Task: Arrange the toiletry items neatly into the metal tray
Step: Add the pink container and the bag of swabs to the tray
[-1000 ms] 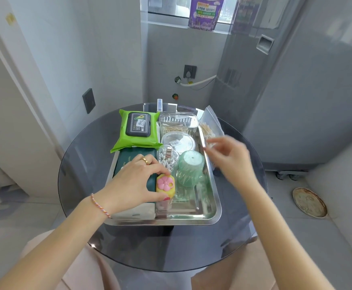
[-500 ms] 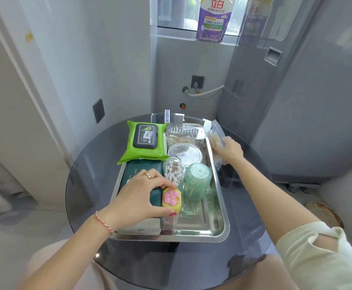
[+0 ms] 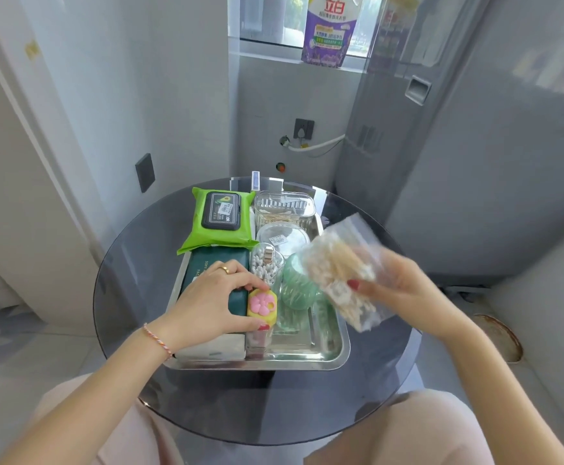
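Note:
A metal tray lies on a round dark glass table. Inside it are a green wipes pack, a dark green tissue pack, a clear box of sticks, a round clear case, a jar of cotton swabs and a green cup. My left hand rests on the tissue pack and pinches a yellow container with a pink flower lid. My right hand holds a clear bag of cotton swabs, blurred, above the tray's right side.
A small white item stands behind the tray at the table's far edge. A grey appliance is close on the right, white walls on the left. A purple detergent bag sits on the sill. A round brown disc lies on the floor.
My right hand reached to the table's far right, took hold of the clear bag of swabs and lifted it back over the tray. My left hand stayed on the flower-lid container.

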